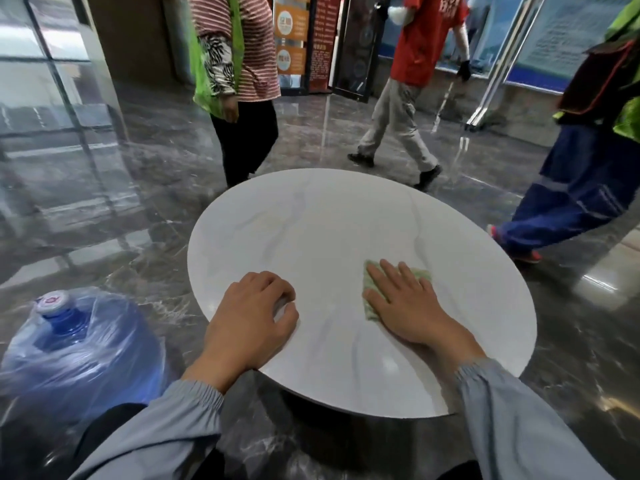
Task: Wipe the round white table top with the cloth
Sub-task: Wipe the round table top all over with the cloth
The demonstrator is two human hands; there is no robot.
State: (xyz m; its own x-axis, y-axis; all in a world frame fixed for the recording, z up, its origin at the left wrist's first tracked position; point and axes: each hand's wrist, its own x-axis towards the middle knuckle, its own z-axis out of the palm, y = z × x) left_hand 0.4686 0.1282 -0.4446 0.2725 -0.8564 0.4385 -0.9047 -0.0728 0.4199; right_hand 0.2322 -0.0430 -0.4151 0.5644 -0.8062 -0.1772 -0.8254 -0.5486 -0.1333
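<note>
The round white table top [322,223] fills the middle of the view, with faint grey veins. A small pale green cloth [369,289] lies flat on its near right part. My right hand [405,301] presses flat on the cloth, fingers spread and pointing away from me; most of the cloth is hidden under the palm. My left hand [254,317] rests at the table's near left edge with the fingers curled, holding nothing.
A large blue water jug [74,344] wrapped in clear plastic stands on the floor to the left of the table. Three people stand or walk on the glossy dark marble floor [145,188] behind the table. A glass wall [52,81] runs along the left.
</note>
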